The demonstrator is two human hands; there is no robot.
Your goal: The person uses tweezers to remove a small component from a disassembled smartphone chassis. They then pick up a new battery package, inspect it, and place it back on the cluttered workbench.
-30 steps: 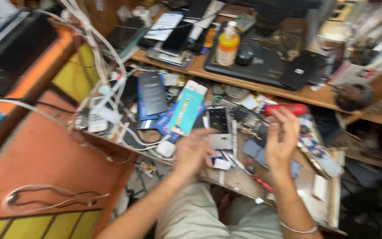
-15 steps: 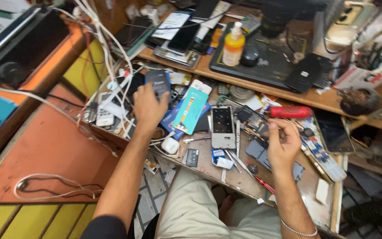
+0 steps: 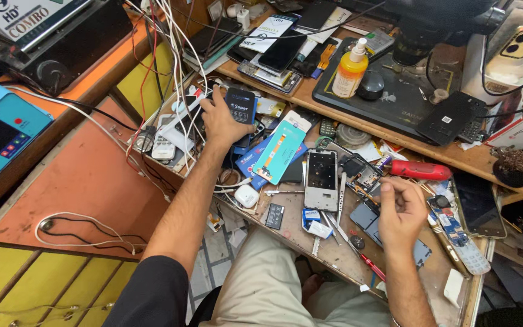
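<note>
**Left hand on the dark box at the far left of the bench**

We see a small dark box (image 3: 241, 105) lying at the far left of the cluttered workbench (image 3: 334, 251), up against a tangle of white and red wires (image 3: 164, 66). Its long axis runs roughly away from us, tilted a little to the right. Our left hand (image 3: 220, 118) is stretched well forward on it, fingers spread and curled around its near and left edges, so we judge the hand is gripping it rather than only touching it. The box sits on a heap of flat packages; just right of it lies a teal package with an orange ribbon cable (image 3: 279, 151).

Our right hand (image 3: 399, 209) is well apart from the box, close to our body on the right side of the bench. It is loosely curled with the fingertips pinched together; we cannot tell whether some small part is held in them. So the left hand is far nearer the box, which lies up and to the left of both hands.

Between the two hands a stripped silver phone frame (image 3: 321, 178) lies lengthwise. A red-handled screwdriver (image 3: 420, 170) lies just beyond the right hand, and a yellow bottle (image 3: 350, 69) stands on the shelf behind.
</note>
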